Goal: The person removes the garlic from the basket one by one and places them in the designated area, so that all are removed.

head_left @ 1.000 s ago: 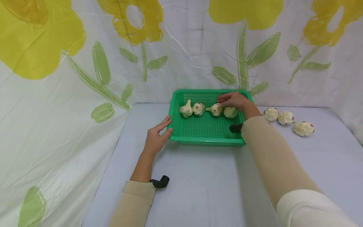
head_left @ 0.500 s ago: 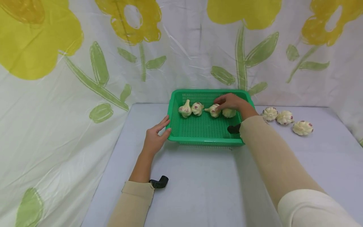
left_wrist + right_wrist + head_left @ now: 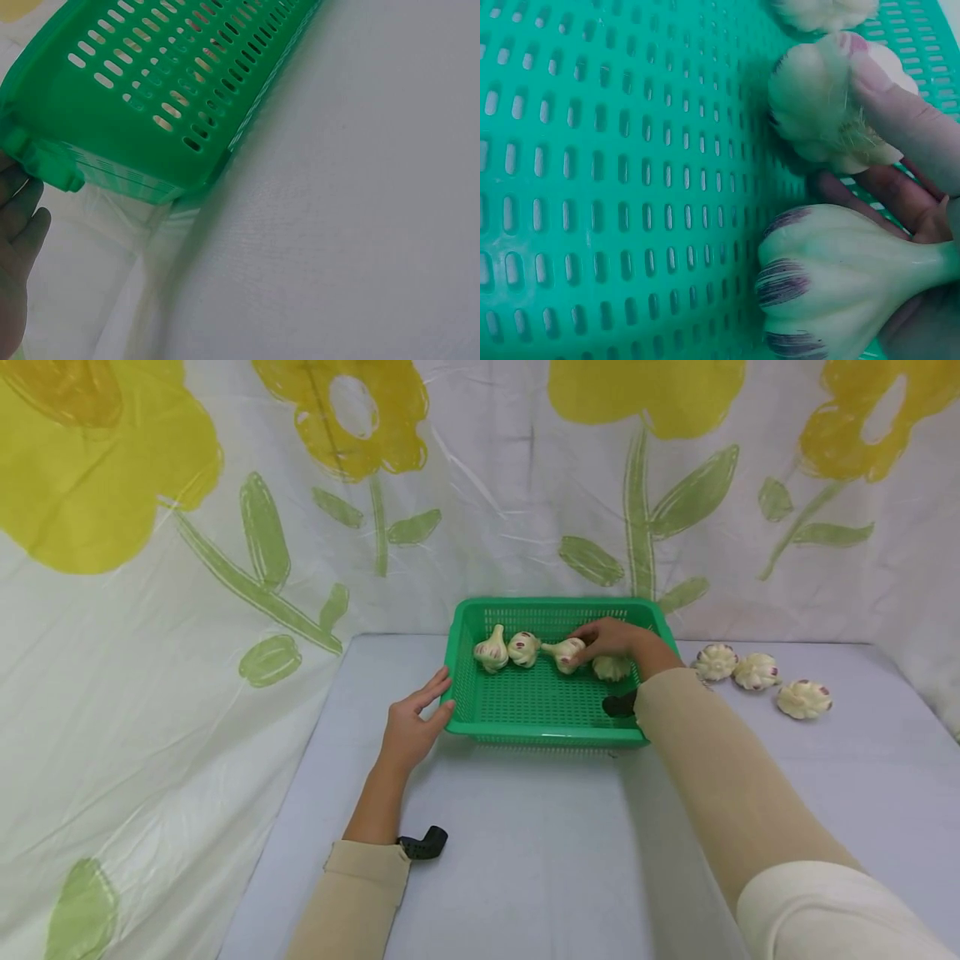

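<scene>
A green plastic basket [image 3: 551, 734] holds garlic bulbs in a row near its back wall. My right hand [image 3: 618, 639] reaches in over the right side and grips a garlic bulb [image 3: 567, 654] whose stem points left. In the right wrist view the thumb presses on that garlic bulb [image 3: 810, 105], with other fingers behind it. Another bulb [image 3: 817, 277], with purple streaks, lies beside this hand, its stem close to the palm. Two more bulbs [image 3: 491, 649] sit at the basket's left. My left hand [image 3: 408, 727] touches the basket's left rim, fingers fairly straight.
Three more garlic bulbs [image 3: 756, 672] lie on the white table [image 3: 525, 852] to the right of the basket. A white curtain [image 3: 480, 543] with yellow flowers hangs behind the table and along the left. Each wrist carries a black device [image 3: 424, 842].
My right hand has lowered from over the bulbs, and its thumb and fingers have closed on one, whose stem end now meets the bulb to its left. The left hand stays at the rim.
</scene>
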Tool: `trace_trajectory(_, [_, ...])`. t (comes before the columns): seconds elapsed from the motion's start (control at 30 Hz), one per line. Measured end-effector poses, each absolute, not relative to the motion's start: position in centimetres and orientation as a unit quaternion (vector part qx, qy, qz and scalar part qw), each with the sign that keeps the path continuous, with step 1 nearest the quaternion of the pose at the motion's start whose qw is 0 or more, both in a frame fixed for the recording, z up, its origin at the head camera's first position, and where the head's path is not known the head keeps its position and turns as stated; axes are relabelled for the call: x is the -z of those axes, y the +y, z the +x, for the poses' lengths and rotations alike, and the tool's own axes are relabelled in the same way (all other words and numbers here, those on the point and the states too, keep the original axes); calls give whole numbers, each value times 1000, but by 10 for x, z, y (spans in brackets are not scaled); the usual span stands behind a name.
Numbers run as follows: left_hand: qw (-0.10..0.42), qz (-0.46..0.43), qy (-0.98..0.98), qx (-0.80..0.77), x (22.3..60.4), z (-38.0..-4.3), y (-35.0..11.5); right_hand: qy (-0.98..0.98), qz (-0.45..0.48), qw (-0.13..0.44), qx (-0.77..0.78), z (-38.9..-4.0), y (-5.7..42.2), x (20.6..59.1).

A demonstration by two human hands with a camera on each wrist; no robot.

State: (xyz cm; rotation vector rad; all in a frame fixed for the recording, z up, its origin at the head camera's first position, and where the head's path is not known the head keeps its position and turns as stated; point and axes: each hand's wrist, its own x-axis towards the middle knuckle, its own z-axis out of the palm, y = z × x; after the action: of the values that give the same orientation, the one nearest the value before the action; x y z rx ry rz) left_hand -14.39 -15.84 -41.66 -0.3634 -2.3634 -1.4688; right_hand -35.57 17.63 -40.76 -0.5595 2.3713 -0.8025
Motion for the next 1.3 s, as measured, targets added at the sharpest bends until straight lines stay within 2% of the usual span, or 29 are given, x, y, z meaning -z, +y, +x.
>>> trace_trajectory(0.43, [163,-127,-833,512,416,-144,-159,889,-196,269,314,-358,180,410])
trace_trajectory(0.7, [169,-127,-829,517,447,-159,-170,886,-184,256,339,-358,179,407])
trace_trajectory(1.3, [177,-143,-836,500,450,-160,-172,789,-141,229,553,-353,180,383])
